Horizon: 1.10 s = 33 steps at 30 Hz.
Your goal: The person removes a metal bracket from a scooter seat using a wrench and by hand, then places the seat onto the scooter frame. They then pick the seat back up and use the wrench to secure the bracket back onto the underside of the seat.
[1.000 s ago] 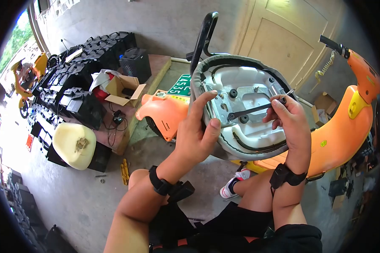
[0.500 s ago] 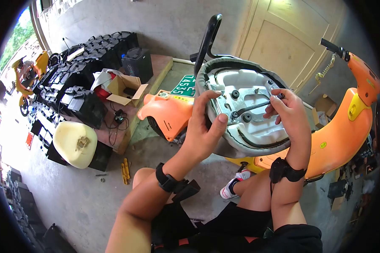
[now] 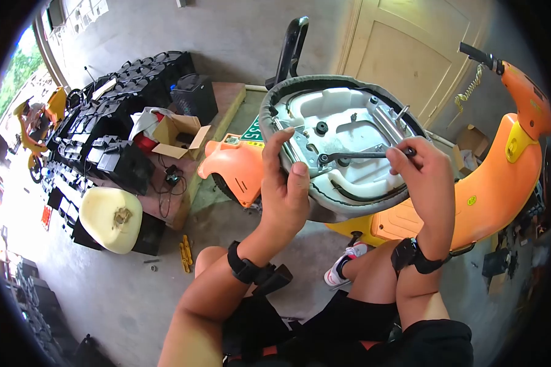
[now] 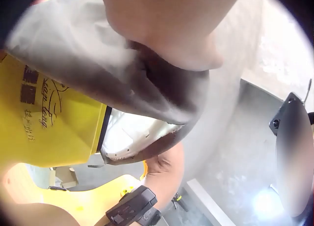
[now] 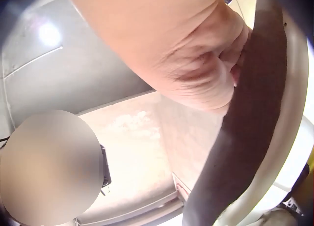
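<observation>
A scooter seat (image 3: 330,207) is held upside down before the person, its white underside and a metal bracket (image 3: 362,134) facing up. At its left edge, the left hand (image 3: 284,202) grips the seat, index finger over the rim and thumb upright; its other fingers are hidden. The right hand (image 3: 431,177) pinches the handle end of a dark wrench (image 3: 361,155), whose ring end sits over a fastener on the bracket. The left wrist view has the left hand (image 4: 171,24) against the grey seat cover (image 4: 83,69). In the right wrist view, the seat rim hides the right fingertips.
An orange scooter (image 3: 490,177) stands on the right, its rear fender (image 3: 229,168) behind the seat. Several black batteries (image 3: 125,162), an open cardboard box (image 3: 180,131) and a cream seat shell (image 3: 107,214) are at left. Yellow tools (image 3: 186,254) lie on the floor.
The seat has shifted left in the head view and turned slightly, carried by the left hand. The wrench handle swung up a little, then back to nearly level, with the right hand still pinching it.
</observation>
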Available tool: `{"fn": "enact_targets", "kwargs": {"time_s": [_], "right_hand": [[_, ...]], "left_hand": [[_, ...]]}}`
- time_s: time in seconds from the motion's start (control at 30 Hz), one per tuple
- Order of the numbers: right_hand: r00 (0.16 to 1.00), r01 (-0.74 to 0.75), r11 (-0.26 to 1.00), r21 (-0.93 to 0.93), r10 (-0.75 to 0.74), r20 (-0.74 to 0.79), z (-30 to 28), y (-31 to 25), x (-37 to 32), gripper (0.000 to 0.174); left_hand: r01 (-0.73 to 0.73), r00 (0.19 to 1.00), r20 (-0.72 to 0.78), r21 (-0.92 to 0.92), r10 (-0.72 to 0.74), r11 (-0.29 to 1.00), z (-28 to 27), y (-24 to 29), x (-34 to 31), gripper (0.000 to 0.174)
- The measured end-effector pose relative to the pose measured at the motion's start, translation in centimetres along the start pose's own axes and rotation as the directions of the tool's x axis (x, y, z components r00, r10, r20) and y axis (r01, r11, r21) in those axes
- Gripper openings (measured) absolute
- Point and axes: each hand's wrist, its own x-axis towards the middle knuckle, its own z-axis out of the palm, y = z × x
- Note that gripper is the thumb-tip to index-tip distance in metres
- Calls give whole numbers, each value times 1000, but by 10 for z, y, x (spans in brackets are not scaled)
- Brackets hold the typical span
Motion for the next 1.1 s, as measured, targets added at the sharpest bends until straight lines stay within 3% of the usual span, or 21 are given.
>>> {"fn": "enact_targets", "kwargs": {"time_s": [0.07, 0.13, 0.2, 0.27, 0.37, 0.4, 0.47, 0.5, 0.53, 0.6, 0.67, 0.77, 0.83, 0.97, 1.1], "right_hand": [[999, 49, 999, 0, -49, -23, -3, -2, -9, 29], [997, 66, 993, -94, -69, -33, -4, -6, -16, 27], [971, 201, 963, -178, -219, -94, -2, -6, -23, 26], [971, 193, 958, -214, -218, -100, -2, -15, -33, 26], [933, 283, 882, -377, -344, -106, -1, -25, -44, 22], [933, 281, 884, -375, -342, -108, -1, -27, -48, 22], [850, 479, 804, -353, -525, -40, -2, -31, -54, 21], [847, 523, 809, -270, -527, 63, -4, -33, -60, 22], [849, 521, 810, -269, -526, 60, 0, -34, -62, 22], [695, 714, 699, -39, -701, 160, 9, -36, -64, 22], [666, 738, 674, -14, -725, 177, 17, -36, -63, 24], [621, 782, 623, -16, -776, 106, 26, -40, -55, 32], [566, 821, 570, -29, -808, 166, 31, -40, -50, 24], [507, 862, 503, -64, -850, 146, 43, -39, -44, 23], [505, 863, 501, -66, -854, 123, 52, -43, -38, 23]], "left_hand": [[-23, 1000, -9, 40, 23, 999, -2, -7, -1, 56], [-28, 998, 49, -110, 34, 994, -6, -24, -1, 54], [-41, 998, 36, -86, 44, 995, -5, -26, -2, 55], [-51, 998, 29, -64, 53, 997, -3, -27, -2, 55], [-84, 996, 11, -129, 86, 988, -1, -25, 0, 55], [-90, 995, 21, -135, 93, 987, -1, -21, 0, 54], [-96, 994, 31, -138, 101, 986, -1, -22, 0, 54], [-111, 993, 19, -113, 114, 987, 0, -29, 0, 54], [-125, 992, 8, -89, 127, 988, 0, -32, -1, 54], [-137, 990, 13, -31, 138, 990, -2, -32, -2, 54], [-148, 989, 19, 27, 147, 989, -1, -25, -2, 54], [-99, 995, 14, -42, 100, 994, 1, -11, -4, 55], [26, 999, 33, -143, -22, 989, 0, -12, -5, 58], [-3, 999, 32, -132, 8, 991, 0, -12, -5, 58], [-15, 999, 42, -60, 18, 998, -2, -5, -5, 55]]}}
